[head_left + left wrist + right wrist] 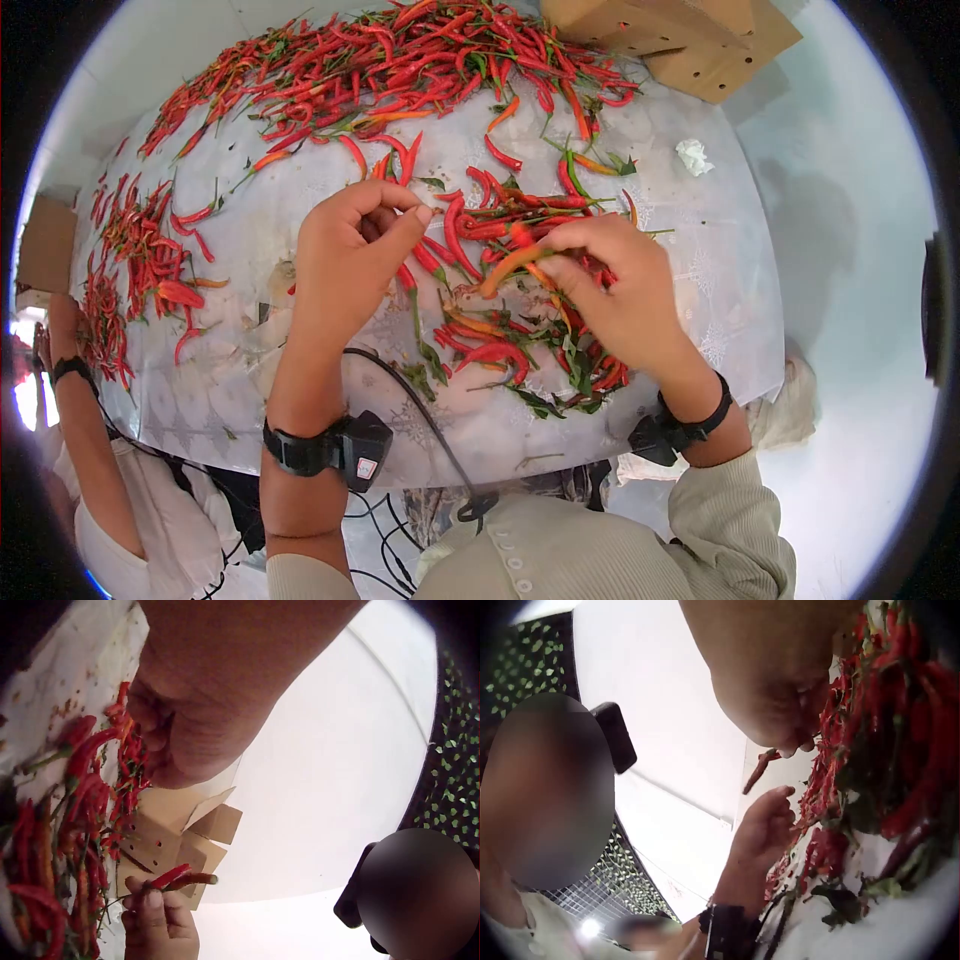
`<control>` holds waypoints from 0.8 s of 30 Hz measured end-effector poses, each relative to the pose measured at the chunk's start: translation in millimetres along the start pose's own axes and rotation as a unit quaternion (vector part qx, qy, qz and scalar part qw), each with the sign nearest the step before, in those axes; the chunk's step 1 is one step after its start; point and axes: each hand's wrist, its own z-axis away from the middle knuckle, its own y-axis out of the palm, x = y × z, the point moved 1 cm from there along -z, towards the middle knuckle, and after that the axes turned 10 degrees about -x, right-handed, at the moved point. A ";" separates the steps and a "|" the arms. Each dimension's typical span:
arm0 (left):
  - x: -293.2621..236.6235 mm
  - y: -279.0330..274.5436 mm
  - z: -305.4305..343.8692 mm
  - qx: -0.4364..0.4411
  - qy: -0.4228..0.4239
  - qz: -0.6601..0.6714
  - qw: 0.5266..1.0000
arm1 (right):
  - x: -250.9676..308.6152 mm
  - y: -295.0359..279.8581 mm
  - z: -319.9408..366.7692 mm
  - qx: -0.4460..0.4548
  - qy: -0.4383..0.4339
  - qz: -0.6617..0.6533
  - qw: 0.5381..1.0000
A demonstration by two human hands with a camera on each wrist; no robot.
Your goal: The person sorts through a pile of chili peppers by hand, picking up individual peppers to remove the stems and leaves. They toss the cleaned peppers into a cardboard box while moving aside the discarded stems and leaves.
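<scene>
Fingers of the right hand (620,290) clasped round orange and red chili peppers (512,268), left hand (352,255) curled, thumb to forefinger, anything pinched indiscernible, patterned tablecloth (735,270) below.

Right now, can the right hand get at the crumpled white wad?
Probably yes: the wad lies uncovered ahead of the right hand, with no tall thing between, but the fingers pinch an orange chili.

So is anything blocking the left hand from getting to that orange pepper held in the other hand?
Nothing visible does: only open air separates the left hand from the orange pepper in the right hand. The loose peppers lie on the table below, seemingly out of the way.
</scene>
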 end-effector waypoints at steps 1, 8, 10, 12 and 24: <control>0.5 0.6 0.2 -0.001 0.005 -0.004 1.000 | -2.2 4.4 0.6 0.009 -0.068 0.035 0.997; 3.8 1.4 0.0 0.001 0.012 0.016 1.000 | -11.4 28.1 5.8 0.068 -0.257 0.170 0.949; 3.6 0.3 -0.4 0.007 0.008 0.010 1.000 | -10.9 29.3 6.5 0.064 -0.252 0.182 0.948; 1.2 -1.7 -0.3 0.019 0.003 -0.012 1.000 | -10.3 30.1 7.2 0.067 -0.248 0.190 0.948; -3.2 -7.4 -2.3 -0.006 -0.008 -0.015 1.000 | 2.5 16.3 0.9 0.032 -0.186 0.098 0.977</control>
